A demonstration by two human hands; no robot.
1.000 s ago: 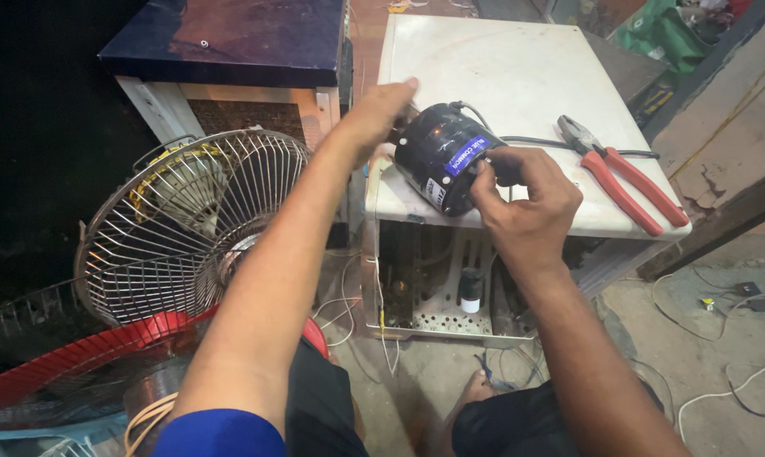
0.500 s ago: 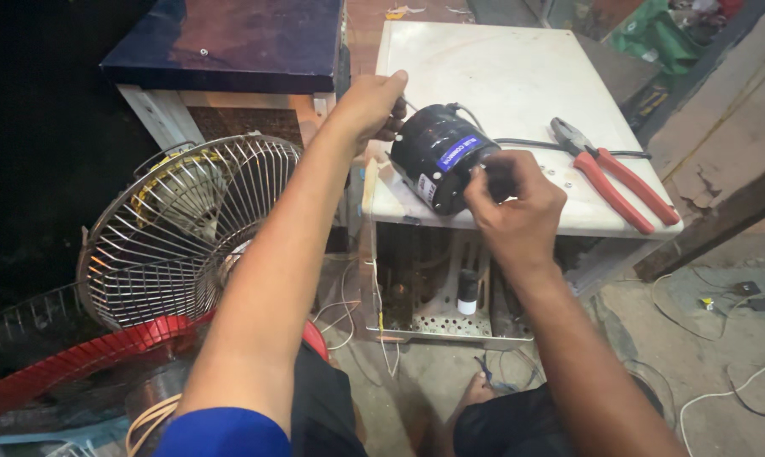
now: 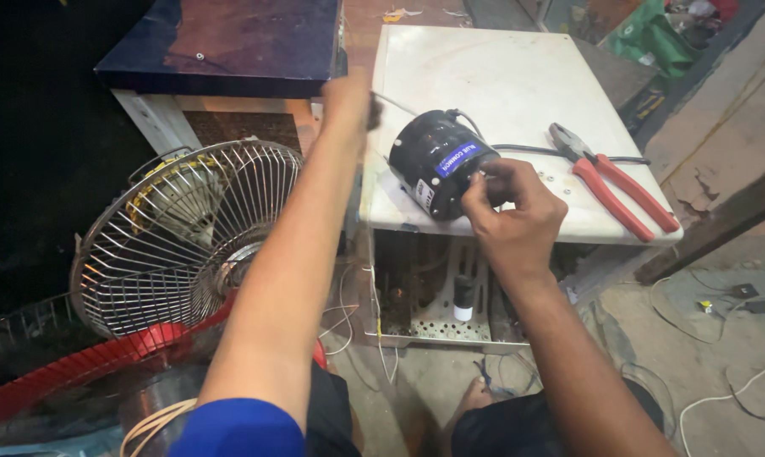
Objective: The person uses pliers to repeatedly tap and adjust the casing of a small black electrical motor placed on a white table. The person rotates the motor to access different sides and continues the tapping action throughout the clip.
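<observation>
A white counter [image 3: 518, 68] is filling the upper middle of the view, with a wire fan guard [image 3: 183, 233] standing at about eight o'clock from it. A black cylindrical motor [image 3: 437, 161] is lying on its side near the counter's front edge, and red-handled pliers [image 3: 615, 182] are resting at three o'clock from it. The right hand [image 3: 513, 207] is pinching closed on the motor's near end, while the left hand [image 3: 348, 101], blurred at the motor's ten o'clock, is closed around a thin wire [image 3: 395, 104].

Bright light from above falls on the white panel [image 3: 501, 68], with mild glare, while the far left side sinks into near-black shadow. The left hand [image 3: 348, 97] is smeared by motion blur; straight lines bend slightly toward the edges.
</observation>
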